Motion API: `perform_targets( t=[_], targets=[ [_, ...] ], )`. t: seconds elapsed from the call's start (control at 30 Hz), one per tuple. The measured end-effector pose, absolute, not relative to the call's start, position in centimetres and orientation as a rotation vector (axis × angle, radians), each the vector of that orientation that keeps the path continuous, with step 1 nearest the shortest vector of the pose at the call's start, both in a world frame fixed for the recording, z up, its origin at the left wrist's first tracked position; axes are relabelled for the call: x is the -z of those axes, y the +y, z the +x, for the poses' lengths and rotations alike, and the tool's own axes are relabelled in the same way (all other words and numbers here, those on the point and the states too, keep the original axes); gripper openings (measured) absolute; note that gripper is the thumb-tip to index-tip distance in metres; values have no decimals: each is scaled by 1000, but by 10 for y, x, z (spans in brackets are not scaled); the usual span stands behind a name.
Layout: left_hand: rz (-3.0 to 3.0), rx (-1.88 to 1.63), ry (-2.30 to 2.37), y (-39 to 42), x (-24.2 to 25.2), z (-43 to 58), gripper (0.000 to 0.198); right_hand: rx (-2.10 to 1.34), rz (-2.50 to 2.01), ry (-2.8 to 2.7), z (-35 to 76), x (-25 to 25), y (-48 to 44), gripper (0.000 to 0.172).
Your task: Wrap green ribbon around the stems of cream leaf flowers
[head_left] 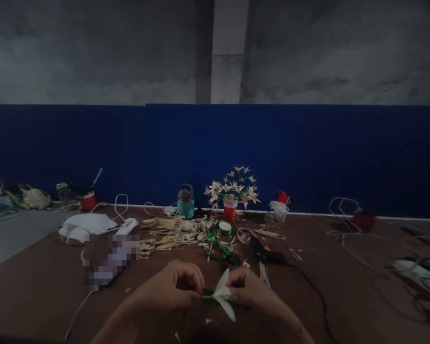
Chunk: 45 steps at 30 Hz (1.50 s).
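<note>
Both my hands meet low in the middle of the view, over a brown table (344, 296). My left hand (172, 289) is closed in a pinch on the green stem end of a small pale handmade flower (222, 292). My right hand (252, 289) is curled round the same flower from the right, its fingers closed on the petals. The pale petals stick up and down between the two hands. Just behind the hands lie green ribbon strips (224, 248) and a roll of green tape (225, 228).
A red cup holding finished pale flowers (232, 191) stands at the back by the blue wall. A heap of dry leaf strips (175, 231), a teal jar (185, 201), a black glue gun (267, 253) with cable, white cloth (88, 223) and cords lie around.
</note>
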<state>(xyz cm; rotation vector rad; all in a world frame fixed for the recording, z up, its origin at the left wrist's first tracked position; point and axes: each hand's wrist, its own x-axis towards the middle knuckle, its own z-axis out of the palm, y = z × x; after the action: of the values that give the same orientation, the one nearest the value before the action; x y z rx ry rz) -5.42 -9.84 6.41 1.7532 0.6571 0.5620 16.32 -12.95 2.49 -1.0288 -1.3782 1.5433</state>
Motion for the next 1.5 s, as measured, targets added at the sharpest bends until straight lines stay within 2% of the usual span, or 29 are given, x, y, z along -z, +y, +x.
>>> perform_targets(
  t=[0.27,0.5,0.77,0.97,1.27,1.5],
  targets=[
    [1752,-547,718,-100,-66,-49,3,-1555,-1021,-1442,157,-36,-141,16],
    [1616,-562,756,-103,-66,-41,6,-1500,-1106,-1324,142,-40,-151,30],
    [1246,-929,1036,-117,-46,-26,22,-1261,-1163,-1185,141,-31,-144,35],
    [1152,-1075,1079,-123,-29,-5,30,-1206,-1103,-1123,136,-29,-148,30],
    [1126,-1223,1028,-133,-31,3,18,-1213,-992,-915,123,-24,-148,30],
    [1173,-1252,1013,-134,-33,8,16,-1201,-897,-854,116,-23,-145,28]
  ],
)
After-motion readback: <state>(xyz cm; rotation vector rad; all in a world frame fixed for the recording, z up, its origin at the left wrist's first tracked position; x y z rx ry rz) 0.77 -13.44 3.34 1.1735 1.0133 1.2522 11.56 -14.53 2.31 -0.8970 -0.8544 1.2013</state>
